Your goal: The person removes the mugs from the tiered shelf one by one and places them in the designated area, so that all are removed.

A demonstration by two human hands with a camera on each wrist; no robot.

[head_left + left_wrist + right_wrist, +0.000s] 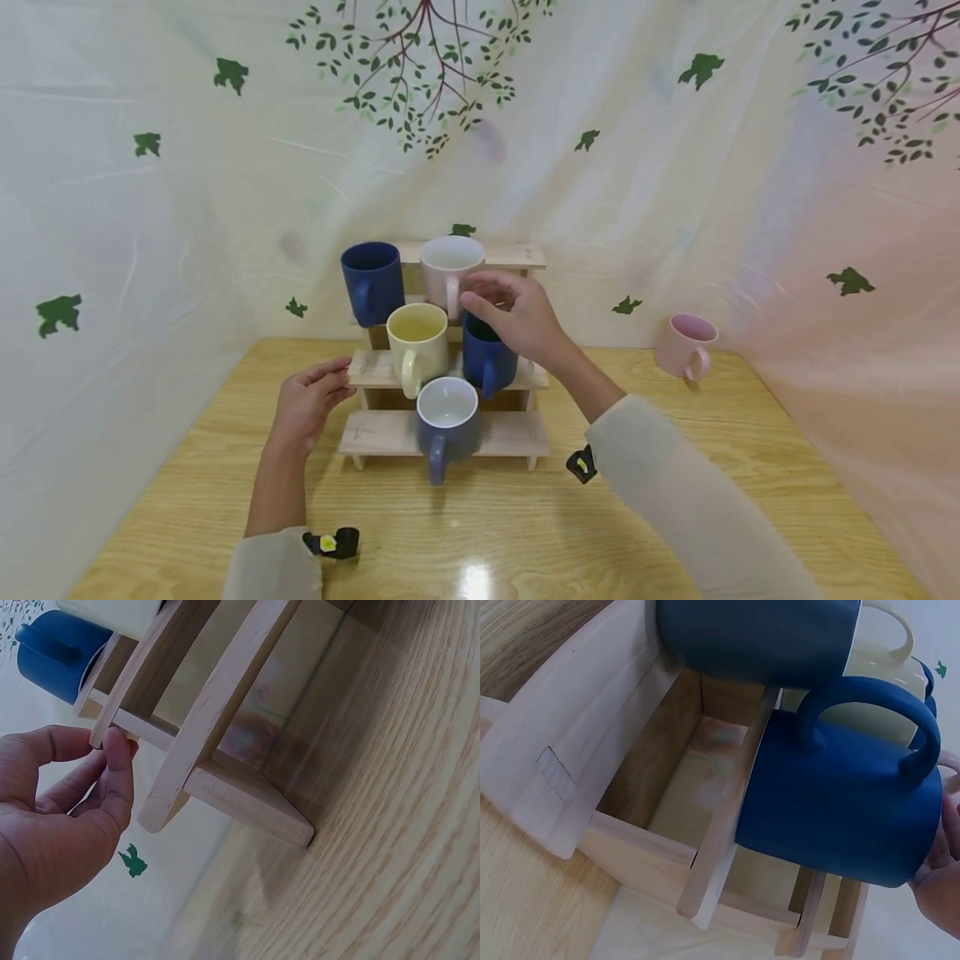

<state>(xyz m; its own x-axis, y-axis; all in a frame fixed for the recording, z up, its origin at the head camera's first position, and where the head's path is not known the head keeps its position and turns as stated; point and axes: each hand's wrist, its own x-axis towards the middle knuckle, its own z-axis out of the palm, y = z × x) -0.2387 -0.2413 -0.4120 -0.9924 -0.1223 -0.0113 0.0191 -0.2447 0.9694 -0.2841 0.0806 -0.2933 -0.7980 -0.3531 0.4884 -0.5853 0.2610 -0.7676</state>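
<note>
A four-step wooden rack (pixel 375 429) holds several mugs. My left hand (pixel 306 404) pinches the left end of one step between thumb and fingers, as the left wrist view shows. Over the rim of a dark blue mug (pixel 490 354), my right hand (pixel 521 312) has its fingertips at the handle side of a pale pink mug (pixel 442 262); thumb and index finger look apart. In the right wrist view that blue mug (pixel 840 802) hides most of the hand. Left of the pale pink mug stands another dark blue mug (pixel 375 287).
A yellow mug (pixel 420 333) sits on a middle step, and a grey-blue mug (pixel 450 433) on the lowest. Apart from the rack, a pink mug (pixel 678 350) stands at the table's back right. Patterned cloth (pixel 630 225) hangs behind the wooden table (pixel 675 467).
</note>
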